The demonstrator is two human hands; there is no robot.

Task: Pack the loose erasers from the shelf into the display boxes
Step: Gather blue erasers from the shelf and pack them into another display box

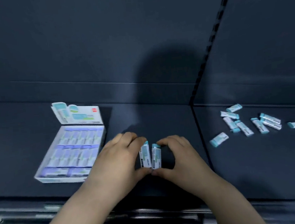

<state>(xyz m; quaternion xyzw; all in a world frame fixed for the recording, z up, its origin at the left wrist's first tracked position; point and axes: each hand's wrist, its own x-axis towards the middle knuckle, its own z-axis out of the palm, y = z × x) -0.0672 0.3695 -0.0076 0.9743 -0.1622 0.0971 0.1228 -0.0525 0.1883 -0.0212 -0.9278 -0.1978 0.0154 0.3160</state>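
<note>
Display box (60,179), left: looks nearly full | my left hand (118,156) and right hand (178,155) each pinch one of the held erasers (145,156) | loose erasers (246,124), right: several left to pack.

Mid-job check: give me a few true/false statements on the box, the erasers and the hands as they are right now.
1. The display box stands left of the hands with its lid up. True.
2. The display box is empty. False: rows of erasers fill it.
3. The left hand and right hand pinch the held erasers, two side by side between them. True.
4. The loose erasers lie heaped against the box. False: they are scattered on the shelf section to the right, well apart from it.
</note>
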